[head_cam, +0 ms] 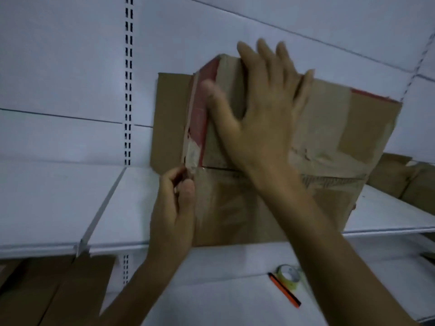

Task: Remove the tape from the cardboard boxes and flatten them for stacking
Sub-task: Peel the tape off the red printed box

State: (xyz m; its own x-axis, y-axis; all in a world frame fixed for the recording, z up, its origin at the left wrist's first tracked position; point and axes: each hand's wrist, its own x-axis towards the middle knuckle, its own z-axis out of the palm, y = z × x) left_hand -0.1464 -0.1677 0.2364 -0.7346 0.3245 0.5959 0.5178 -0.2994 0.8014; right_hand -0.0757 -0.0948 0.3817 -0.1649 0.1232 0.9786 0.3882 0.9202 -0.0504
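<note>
1. You had one box (329, 142) in front of you, standing on the upper shelf (58, 208) with its near edge at the shelf's front lip. Its flaps were closed, so what it held could not be told.
2. One strip of tape (192, 151) ran along the box's left edge beside a red band, and its lower end was peeled and ragged.
3. Your left hand (174, 203) had its fingers curled at the box's lower left corner and pinched that loose end of tape.
4. Your right hand (261, 109) lay flat on the box's upper face, fingers straight and spread, reaching its far edge. The two hands were apart, one at the corner and one on top.
5. One flat sheet (169, 118) of cardboard stood behind the box against the white back panel.
6. At least two more cardboard pieces (395, 177) sat on the same shelf to the right of the box. Whether they were folded boxes or loose sheets could not be told.
7. The lower shelf (223, 302) carried one roll (288, 275) of tape and one thin orange-and-black tool (284, 289), just beside each other.
8. Flat cardboard (58, 285) lay at the left under the upper shelf, but the count of layers was unclear.
</note>
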